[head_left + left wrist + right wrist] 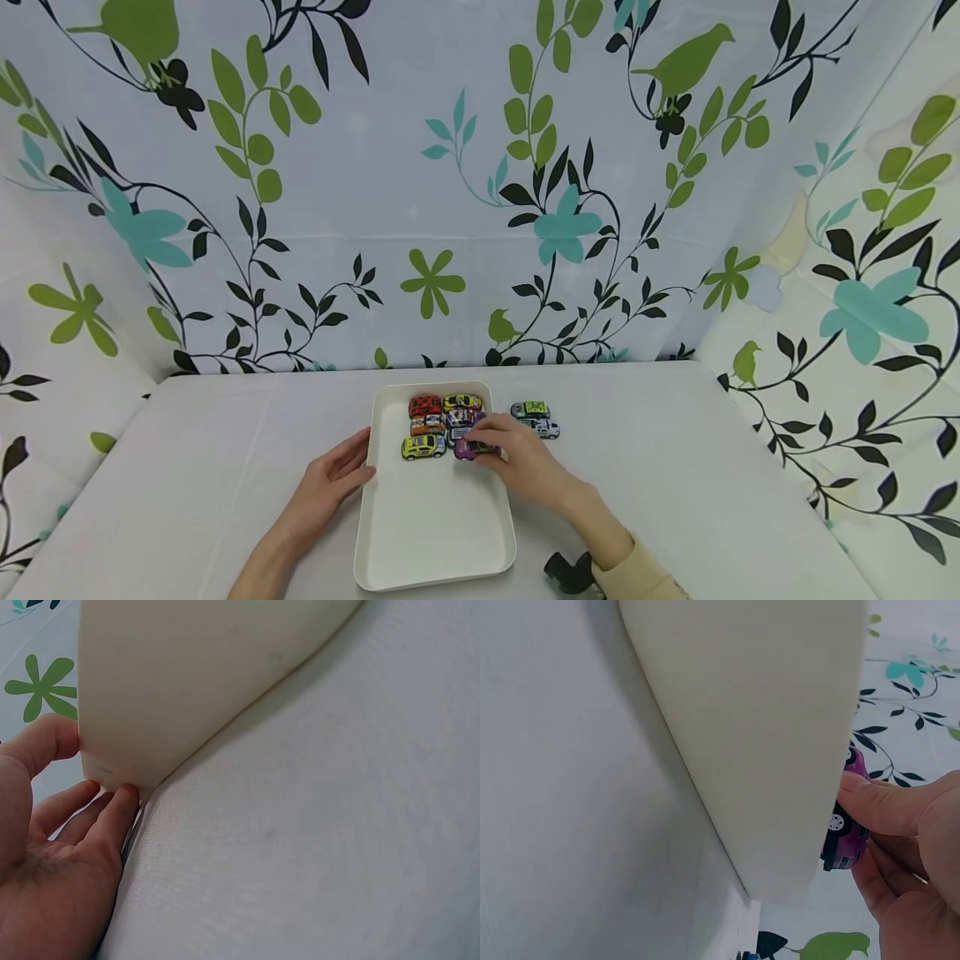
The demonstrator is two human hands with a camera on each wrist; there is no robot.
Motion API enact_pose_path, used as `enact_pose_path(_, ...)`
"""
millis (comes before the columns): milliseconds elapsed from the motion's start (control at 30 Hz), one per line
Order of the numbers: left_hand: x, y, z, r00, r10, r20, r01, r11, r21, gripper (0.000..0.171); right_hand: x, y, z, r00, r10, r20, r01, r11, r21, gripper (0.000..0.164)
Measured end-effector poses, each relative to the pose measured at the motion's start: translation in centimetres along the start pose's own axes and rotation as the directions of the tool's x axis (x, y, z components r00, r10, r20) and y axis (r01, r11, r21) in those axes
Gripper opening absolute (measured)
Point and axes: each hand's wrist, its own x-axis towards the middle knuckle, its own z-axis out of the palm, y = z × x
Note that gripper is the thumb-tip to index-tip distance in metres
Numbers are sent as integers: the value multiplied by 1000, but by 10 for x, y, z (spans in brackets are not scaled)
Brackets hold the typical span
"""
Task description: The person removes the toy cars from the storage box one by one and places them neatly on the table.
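Observation:
A white tray [435, 517] lies lengthwise between the hands. My left hand [330, 483] holds its left wall, thumb at the rim and fingertips against the outer side [150, 690]. My right hand [525, 458] reaches over the right rim and pinches a purple toy car [847, 844] between thumb and fingers. That car sits low over the tray, at the front of the right-hand column of cars. Beside it is a yellow car [423, 447], with an orange-and-white car [427, 424] and a red car [425, 405] behind. Another yellow car [462, 402] heads the right-hand column; my fingers partly hide the cars between.
Outside the tray, at its right, stand a green toy car [530, 409] and a silvery-white one [542, 428]. A black object [570, 573] lies by the right sleeve [637, 575]. Leaf-patterned cloth [375, 208] hangs behind the white table [675, 467].

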Motion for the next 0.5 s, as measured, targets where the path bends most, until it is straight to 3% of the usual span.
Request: enact_pose_path(500,1,-1,-1,1000,10,-1,-10,1000,4,70,-13,12,-19,990,137,-40,-137,990,13,30)
